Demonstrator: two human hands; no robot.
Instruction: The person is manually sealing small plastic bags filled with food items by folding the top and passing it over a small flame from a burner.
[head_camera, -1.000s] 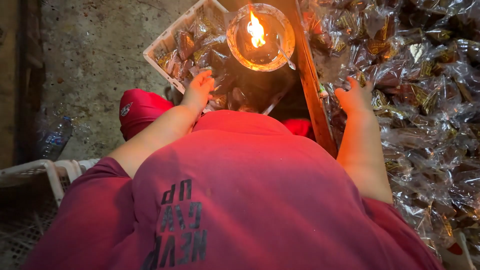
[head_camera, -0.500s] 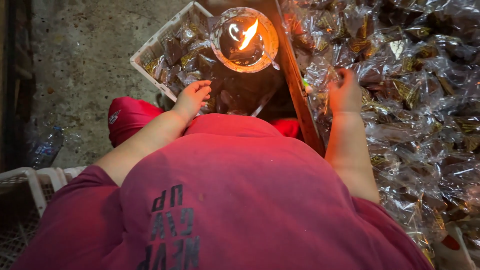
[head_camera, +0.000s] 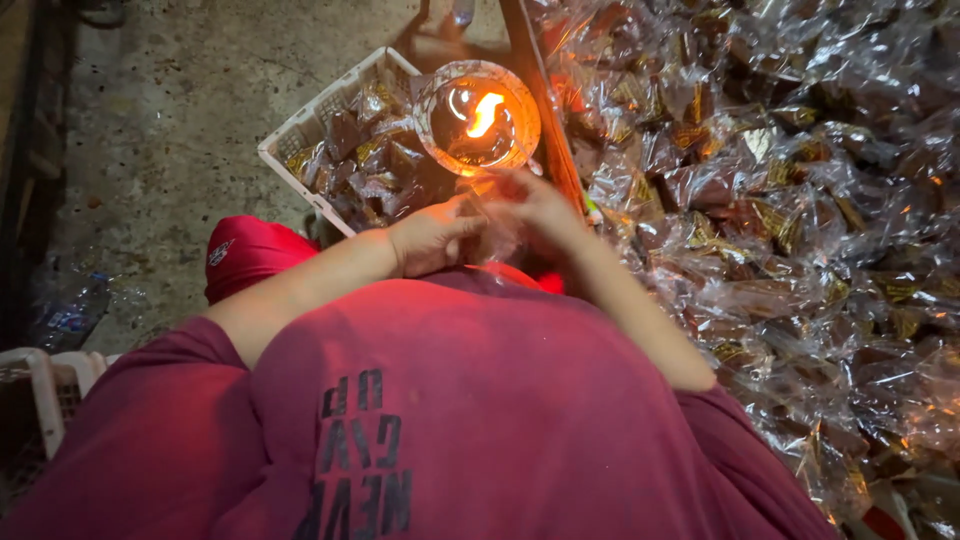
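Both hands meet just below the round glass lamp with an orange flame (head_camera: 480, 117): left hand (head_camera: 430, 238) and right hand (head_camera: 535, 205) pinching a small clear plastic packet (head_camera: 497, 232). This looks like heat-sealing; its open edge must reach the flame at twelve o'clock. The white plastic crate of wrapped packets (head_camera: 310, 130) sits at ten o'clock.

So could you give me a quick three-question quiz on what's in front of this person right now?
1. True or false: the left hand and right hand are together just below the flame.
2. What fills the white crate? A) wrapped packets B) bottles C) tools
3. On which side of the person does the big pile of clear-wrapped packets lie?

Key: 1 true; 2 A; 3 right.
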